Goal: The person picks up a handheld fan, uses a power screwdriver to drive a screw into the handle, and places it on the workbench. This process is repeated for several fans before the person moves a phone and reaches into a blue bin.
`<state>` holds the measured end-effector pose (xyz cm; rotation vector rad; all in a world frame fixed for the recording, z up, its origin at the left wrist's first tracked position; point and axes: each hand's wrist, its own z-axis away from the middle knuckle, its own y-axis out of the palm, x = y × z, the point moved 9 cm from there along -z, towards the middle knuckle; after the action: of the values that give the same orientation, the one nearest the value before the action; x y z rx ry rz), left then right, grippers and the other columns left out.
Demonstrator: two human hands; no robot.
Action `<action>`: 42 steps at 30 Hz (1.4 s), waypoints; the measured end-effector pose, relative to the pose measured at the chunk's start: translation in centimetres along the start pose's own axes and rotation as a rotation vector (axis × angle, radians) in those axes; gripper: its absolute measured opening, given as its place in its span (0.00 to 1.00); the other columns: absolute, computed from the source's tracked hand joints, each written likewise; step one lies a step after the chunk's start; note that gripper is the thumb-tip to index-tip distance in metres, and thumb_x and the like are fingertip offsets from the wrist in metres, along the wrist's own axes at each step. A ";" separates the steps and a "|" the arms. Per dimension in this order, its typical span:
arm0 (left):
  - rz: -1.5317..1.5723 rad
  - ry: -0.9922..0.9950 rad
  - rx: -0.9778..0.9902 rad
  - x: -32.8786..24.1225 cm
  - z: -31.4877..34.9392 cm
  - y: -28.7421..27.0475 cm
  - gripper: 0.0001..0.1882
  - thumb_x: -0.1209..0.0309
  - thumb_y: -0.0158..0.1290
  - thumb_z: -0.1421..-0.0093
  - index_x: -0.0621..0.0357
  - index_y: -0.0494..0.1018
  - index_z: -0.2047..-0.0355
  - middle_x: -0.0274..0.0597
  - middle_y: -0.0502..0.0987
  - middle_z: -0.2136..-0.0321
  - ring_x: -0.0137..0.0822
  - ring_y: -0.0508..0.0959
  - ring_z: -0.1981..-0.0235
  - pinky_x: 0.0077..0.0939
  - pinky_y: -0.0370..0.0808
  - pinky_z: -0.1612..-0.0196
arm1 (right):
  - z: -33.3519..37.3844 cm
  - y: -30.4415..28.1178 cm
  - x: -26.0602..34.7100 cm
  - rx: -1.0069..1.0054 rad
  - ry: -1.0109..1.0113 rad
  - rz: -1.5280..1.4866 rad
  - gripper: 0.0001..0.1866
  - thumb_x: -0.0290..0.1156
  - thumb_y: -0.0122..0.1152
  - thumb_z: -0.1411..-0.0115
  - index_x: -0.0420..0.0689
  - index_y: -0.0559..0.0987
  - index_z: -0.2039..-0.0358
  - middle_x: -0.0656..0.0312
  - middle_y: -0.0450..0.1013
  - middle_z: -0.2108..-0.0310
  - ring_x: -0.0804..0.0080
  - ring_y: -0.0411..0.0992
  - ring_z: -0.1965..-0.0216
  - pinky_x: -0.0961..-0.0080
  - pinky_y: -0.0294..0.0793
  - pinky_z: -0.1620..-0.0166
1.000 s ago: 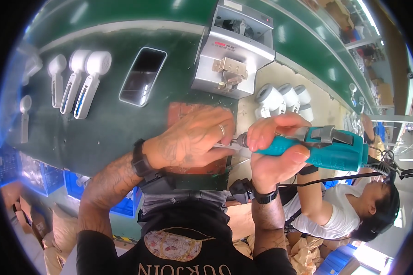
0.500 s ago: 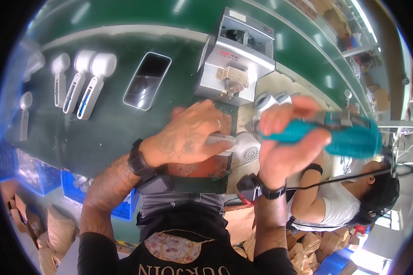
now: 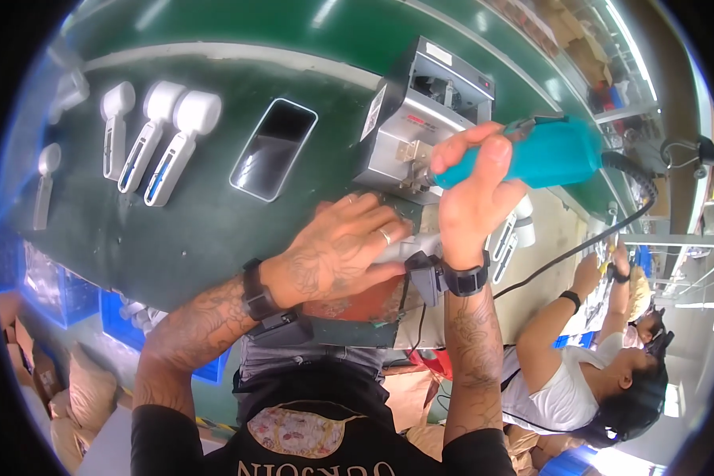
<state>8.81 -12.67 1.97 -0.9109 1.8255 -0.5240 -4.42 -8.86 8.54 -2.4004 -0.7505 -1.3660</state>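
The right hand (image 3: pixel 477 197) is wrapped around a teal electric screwdriver (image 3: pixel 567 155), whose body runs out toward 2 o'clock while its nose points toward 9, close to the metal block (image 3: pixel 412 153) on the front of a grey box-shaped machine (image 3: pixel 436 103); whether the nose touches the block cannot be told. The left hand (image 3: pixel 337 250) has its thumb and fingers closed on a white part (image 3: pixel 405 247), which sticks out toward 3 o'clock and is partly hidden by the fingers and the right wrist. Under the left hand lies a red-brown pad (image 3: pixel 363 306) on the dark green surface (image 3: pixel 174 254). Reckoned from the left hand, the machine stands at 1 o'clock and a dark-screened phone (image 3: pixel 275 151) lies at 11. Farther off at 10 o'clock, three white handheld devices (image 3: pixel 170 163) with round heads lie side by side, and another white device (image 3: pixel 46 186) lies near the surface's edge, between 9 and 10. More white devices (image 3: pixel 519 236) sit at 5 o'clock from the right hand, just past its wrist. A black cable (image 3: pixel 579 252) curves down from the screwdriver's rear end. Farther out, at 4 o'clock from the left hand, is a co-worker in a white shirt (image 3: pixel 567 393); at 9 is a blue bin (image 3: pixel 63 293).
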 end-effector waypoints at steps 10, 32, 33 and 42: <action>-0.001 0.036 -0.033 -0.2 -0.3 -0.3 0.23 0.61 0.65 0.48 0.55 0.74 0.54 0.38 0.74 0.61 0.41 0.73 0.57 0.38 0.74 0.57 | 4.5 -2.2 2.3 0.050 0.131 -0.067 0.34 0.60 0.58 0.36 0.35 0.71 0.56 0.59 0.69 0.79 0.70 0.68 0.78 0.72 0.69 0.73; 0.042 -0.086 0.060 0.3 -0.3 0.1 0.21 0.58 0.65 0.45 0.52 0.76 0.54 0.38 0.76 0.57 0.44 0.74 0.55 0.45 0.71 0.49 | 5.5 -1.7 0.9 0.090 0.117 -0.088 0.24 0.52 0.55 0.31 0.39 0.67 0.65 0.59 0.66 0.79 0.69 0.67 0.80 0.69 0.69 0.74; 0.025 -0.026 0.007 -0.1 -0.3 -0.3 0.22 0.60 0.65 0.47 0.55 0.74 0.55 0.39 0.75 0.59 0.43 0.73 0.57 0.42 0.71 0.53 | 5.5 -1.9 0.6 0.066 0.146 -0.081 0.24 0.51 0.55 0.31 0.40 0.66 0.65 0.59 0.66 0.79 0.69 0.67 0.80 0.70 0.69 0.74; 0.011 -0.033 0.062 0.4 0.1 0.1 0.22 0.58 0.63 0.44 0.52 0.76 0.52 0.38 0.76 0.58 0.42 0.73 0.56 0.39 0.71 0.51 | 2.8 -1.7 2.2 -0.027 0.126 -0.070 0.27 0.53 0.53 0.30 0.36 0.71 0.56 0.60 0.69 0.77 0.68 0.70 0.76 0.72 0.70 0.71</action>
<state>8.81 -12.88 1.65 -0.8620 1.7742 -0.5533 -2.45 -5.51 8.96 -2.3025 -0.7938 -1.5474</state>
